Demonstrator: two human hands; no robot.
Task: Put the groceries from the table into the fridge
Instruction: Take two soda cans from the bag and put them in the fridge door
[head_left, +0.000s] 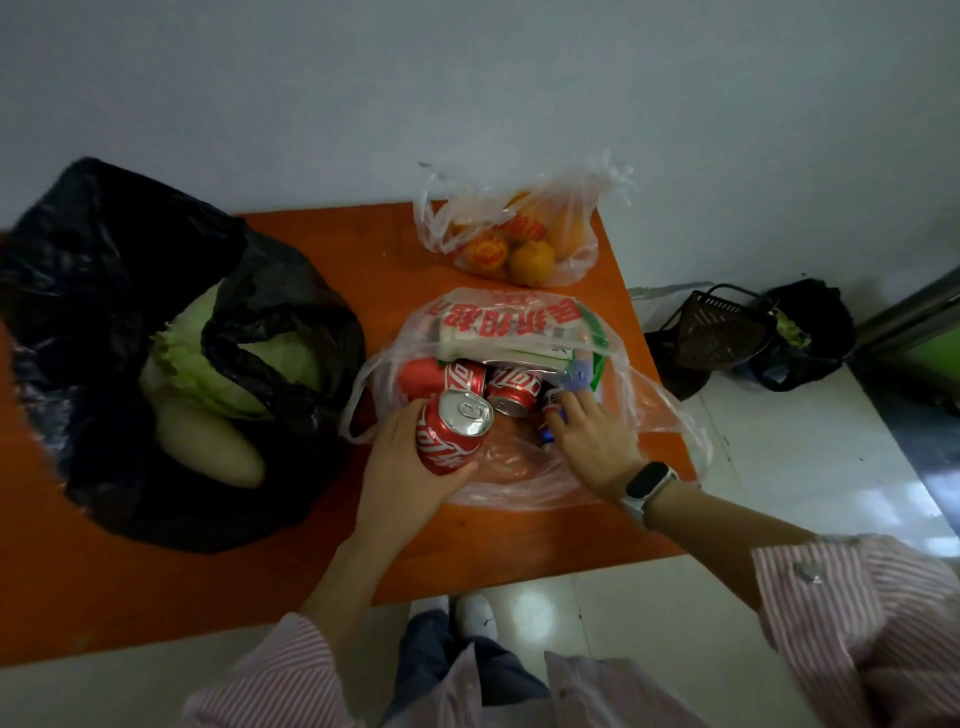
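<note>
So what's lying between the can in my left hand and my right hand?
In the head view, one red cola can lies on its side inside the clear bag, between the held can in the left hand and the right hand.

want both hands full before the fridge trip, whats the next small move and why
Probably curl the right hand round the blue can under its fingers: the left hand already grips a red can, while the right only rests there in the clear bag.
</note>
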